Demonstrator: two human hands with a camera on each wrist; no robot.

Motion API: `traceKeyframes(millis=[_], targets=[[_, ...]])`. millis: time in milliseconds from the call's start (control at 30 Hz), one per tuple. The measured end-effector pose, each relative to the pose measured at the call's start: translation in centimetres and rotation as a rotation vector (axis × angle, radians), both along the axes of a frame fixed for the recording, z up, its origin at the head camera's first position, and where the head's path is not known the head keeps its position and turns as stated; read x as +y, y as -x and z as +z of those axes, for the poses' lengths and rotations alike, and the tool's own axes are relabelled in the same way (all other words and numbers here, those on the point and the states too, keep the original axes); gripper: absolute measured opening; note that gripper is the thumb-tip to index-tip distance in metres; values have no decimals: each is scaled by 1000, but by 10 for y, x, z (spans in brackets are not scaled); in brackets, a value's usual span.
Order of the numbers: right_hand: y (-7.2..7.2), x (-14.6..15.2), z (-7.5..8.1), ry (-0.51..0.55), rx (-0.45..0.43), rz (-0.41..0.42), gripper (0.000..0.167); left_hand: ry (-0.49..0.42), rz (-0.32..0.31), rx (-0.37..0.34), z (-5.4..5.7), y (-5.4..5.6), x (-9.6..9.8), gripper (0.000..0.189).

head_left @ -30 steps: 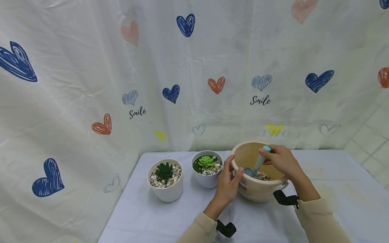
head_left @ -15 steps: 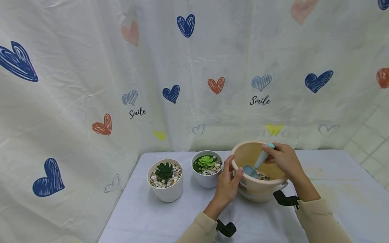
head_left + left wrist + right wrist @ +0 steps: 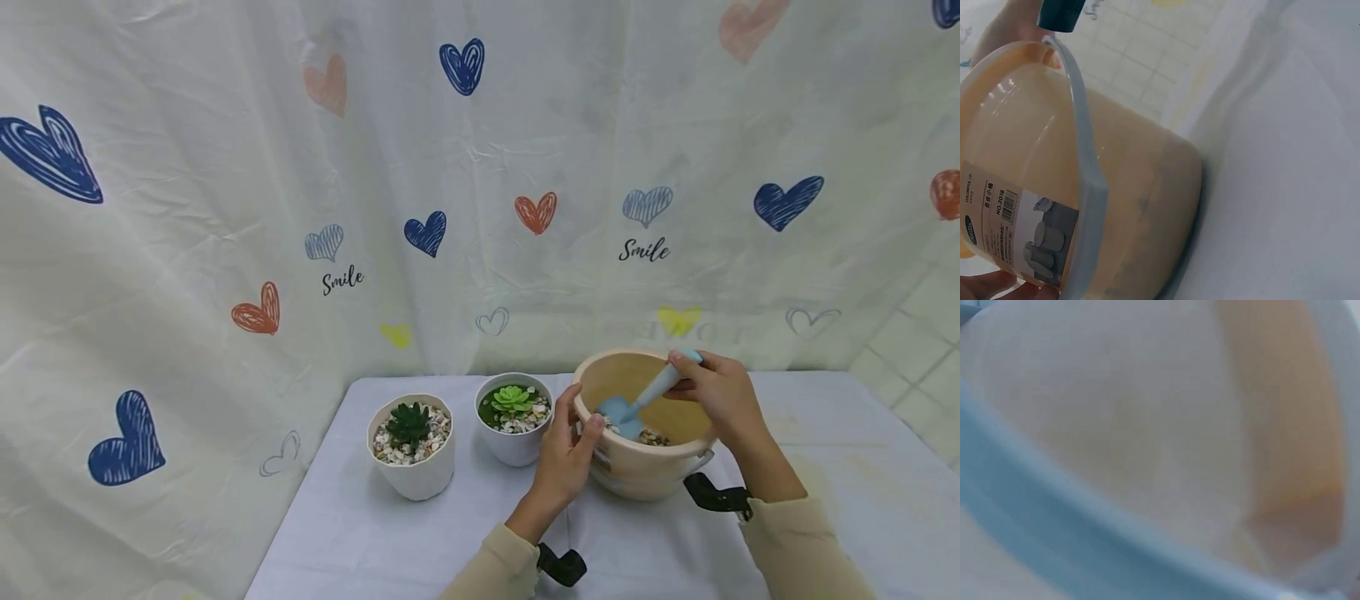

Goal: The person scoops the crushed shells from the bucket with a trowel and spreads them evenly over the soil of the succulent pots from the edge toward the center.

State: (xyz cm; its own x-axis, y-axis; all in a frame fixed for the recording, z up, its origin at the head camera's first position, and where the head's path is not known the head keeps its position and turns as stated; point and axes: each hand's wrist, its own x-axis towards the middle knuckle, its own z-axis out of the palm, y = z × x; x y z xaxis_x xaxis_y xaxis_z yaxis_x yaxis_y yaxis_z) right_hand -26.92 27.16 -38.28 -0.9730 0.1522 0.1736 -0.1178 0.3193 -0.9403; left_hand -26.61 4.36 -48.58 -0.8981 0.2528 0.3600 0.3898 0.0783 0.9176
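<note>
In the head view, my left hand [image 3: 558,457] holds the left side of a beige plastic bucket [image 3: 647,477], thumb near the rim. My right hand [image 3: 722,398] grips the handle of a light blue small shovel [image 3: 660,386] over the bucket. The shovel's blade tilts down inside, above the pebbles [image 3: 654,437]. The left wrist view shows the bucket wall with a printed label [image 3: 1016,219], a grey-blue bail handle [image 3: 1088,162] and left fingertips [image 3: 985,284] against the wall. The right wrist view is blurred, with a blue band across it.
Left of the bucket stands a white pot [image 3: 513,446] with a light green succulent and pebbles. Farther left, another white pot [image 3: 412,479] holds a dark green succulent among pebbles. A white cloth [image 3: 330,533] covers the table, and a heart-print curtain [image 3: 480,125] hangs behind.
My right hand has moved right and tipped the shovel flatter, its blade rising so that more of it shows. My left hand stays on the bucket.
</note>
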Motion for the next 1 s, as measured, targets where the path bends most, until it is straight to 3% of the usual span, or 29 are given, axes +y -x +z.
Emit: traceKeyframes(millis=[100, 300, 400, 633, 833, 1000], targets=[[-2, 5, 0, 100, -13, 2, 51, 3, 9, 4, 0, 0, 0, 57], [-4, 15, -2, 354, 4, 56, 10, 17, 18, 7, -1, 0, -1, 57], [-5, 18, -3, 432, 15, 50, 11, 18, 17, 12, -1, 0, -1, 57], [-12, 24, -5, 499, 27, -34, 17, 15, 17, 22, -2, 0, 0, 58], [-19, 32, -6, 634, 58, -13, 16, 21, 10, 27, -2, 0, 0, 58], [-21, 34, -8, 681, 78, -19, 17, 15, 5, 30, -3, 0, 1, 58]])
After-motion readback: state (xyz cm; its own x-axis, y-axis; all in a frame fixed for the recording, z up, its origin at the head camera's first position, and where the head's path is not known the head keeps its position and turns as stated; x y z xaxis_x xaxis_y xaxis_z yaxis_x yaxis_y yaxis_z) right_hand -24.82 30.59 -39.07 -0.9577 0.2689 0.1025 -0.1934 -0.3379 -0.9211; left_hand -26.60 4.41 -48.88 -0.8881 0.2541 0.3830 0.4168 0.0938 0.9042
